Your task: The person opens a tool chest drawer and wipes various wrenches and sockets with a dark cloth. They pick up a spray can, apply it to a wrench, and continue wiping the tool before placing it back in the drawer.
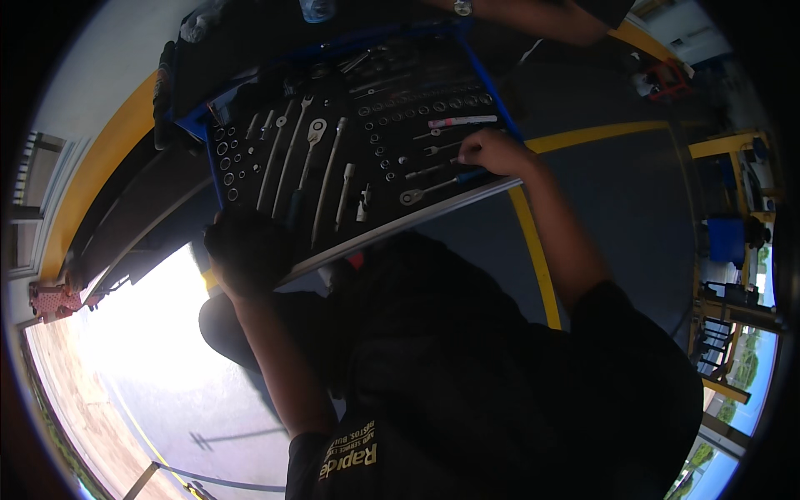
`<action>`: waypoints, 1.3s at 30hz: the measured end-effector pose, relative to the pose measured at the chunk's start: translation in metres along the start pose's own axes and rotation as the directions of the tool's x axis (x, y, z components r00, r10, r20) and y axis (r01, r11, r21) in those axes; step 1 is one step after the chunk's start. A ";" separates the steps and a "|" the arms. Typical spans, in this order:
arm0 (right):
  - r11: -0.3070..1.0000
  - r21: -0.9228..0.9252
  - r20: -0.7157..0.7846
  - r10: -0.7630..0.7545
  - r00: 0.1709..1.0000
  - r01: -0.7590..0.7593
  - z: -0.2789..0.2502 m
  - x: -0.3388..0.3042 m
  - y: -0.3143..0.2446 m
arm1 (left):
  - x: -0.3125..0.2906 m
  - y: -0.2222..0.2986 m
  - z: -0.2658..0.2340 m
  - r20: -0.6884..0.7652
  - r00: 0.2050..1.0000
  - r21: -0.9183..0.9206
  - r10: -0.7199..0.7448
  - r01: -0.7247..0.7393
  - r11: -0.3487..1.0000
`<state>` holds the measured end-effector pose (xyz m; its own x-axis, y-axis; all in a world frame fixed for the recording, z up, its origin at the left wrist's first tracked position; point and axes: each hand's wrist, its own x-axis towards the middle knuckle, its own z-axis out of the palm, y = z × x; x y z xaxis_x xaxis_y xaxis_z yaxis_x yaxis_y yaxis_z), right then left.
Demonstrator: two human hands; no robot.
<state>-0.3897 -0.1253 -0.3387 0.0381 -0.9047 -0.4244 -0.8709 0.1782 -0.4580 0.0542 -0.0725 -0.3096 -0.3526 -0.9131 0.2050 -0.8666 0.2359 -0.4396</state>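
Note:
An open tool drawer (pixel 392 227) lies in front of me, with tools set in its dark insert. My right hand (pixel 496 153) is over its right part with the fingers curled together; whatever they pinch, if anything, is too small to make out. Just below that hand lies a ratchet (pixel 412 197) with a blue handle, and a pink-and-white marker (pixel 462 121) lies above it. My left hand (pixel 248 254) is at the drawer's front left corner, so dark that its fingers do not show. Near it are a larger ratchet (pixel 317 131) and an extension bar (pixel 344 196).
Rows of sockets (pixel 425 108) fill the drawer's back right, and rings or sockets (pixel 222 150) line its left side. Across the drawer, another person's forearm (pixel 533 18) reaches in. A blue bin (pixel 725 240) stands among shelving at right. Yellow lines (pixel 540 258) mark the floor.

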 end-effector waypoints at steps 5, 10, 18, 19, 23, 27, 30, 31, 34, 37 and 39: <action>0.999 -0.049 -0.286 -0.007 0.958 -0.008 -0.019 0.001 0.037 | 0.004 0.002 -0.003 -0.061 0.998 -0.034 0.005 -0.007 0.999; 0.993 -0.083 -0.220 0.069 0.973 -0.089 -0.014 -0.002 0.026 | 0.009 -0.001 -0.018 -0.133 0.991 -0.184 -0.036 0.011 0.983; 0.944 -0.323 -0.053 0.049 0.997 -0.063 -0.028 0.011 0.017 | 0.010 0.022 -0.053 -0.118 0.968 -0.378 -0.221 0.162 0.912; 0.920 -0.391 -0.021 0.002 1.000 -0.010 -0.035 0.014 0.013 | 0.007 0.020 -0.052 -0.126 0.965 -0.379 -0.232 0.169 0.910; 0.859 -0.491 0.081 -0.122 0.989 0.146 -0.053 0.021 0.013 | 0.001 0.020 -0.052 -0.148 0.954 -0.397 -0.259 0.183 0.900; 0.849 -0.487 0.149 -0.150 0.977 0.204 -0.059 0.035 0.025 | -0.003 0.022 -0.052 -0.152 0.947 -0.413 -0.283 0.199 0.889; 0.857 -0.471 0.211 -0.122 0.970 0.210 -0.063 0.041 0.020 | -0.007 0.020 -0.052 -0.143 0.945 -0.415 -0.296 0.214 0.884; 0.869 -0.431 0.234 -0.151 0.961 0.241 -0.064 0.045 0.026 | -0.008 0.020 -0.052 -0.141 0.944 -0.420 -0.297 0.215 0.882; 0.890 -0.346 0.284 -0.203 0.937 0.297 -0.066 0.054 0.041 | -0.008 0.022 -0.053 -0.136 0.946 -0.436 -0.294 0.209 0.875; 0.886 -0.352 0.300 -0.198 0.933 0.301 -0.074 0.047 0.036 | -0.006 0.023 -0.052 -0.131 0.947 -0.439 -0.295 0.211 0.873; 0.880 -0.377 0.287 -0.185 0.940 0.288 -0.079 0.037 0.030 | -0.004 0.026 -0.050 -0.130 0.948 -0.445 -0.292 0.207 0.871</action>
<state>-0.4537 -0.1841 -0.3065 0.3371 -0.7725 -0.5382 -0.9405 -0.2498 -0.2305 0.0156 -0.0463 -0.2781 -0.1269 -0.8908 0.4363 -0.9852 0.1642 0.0487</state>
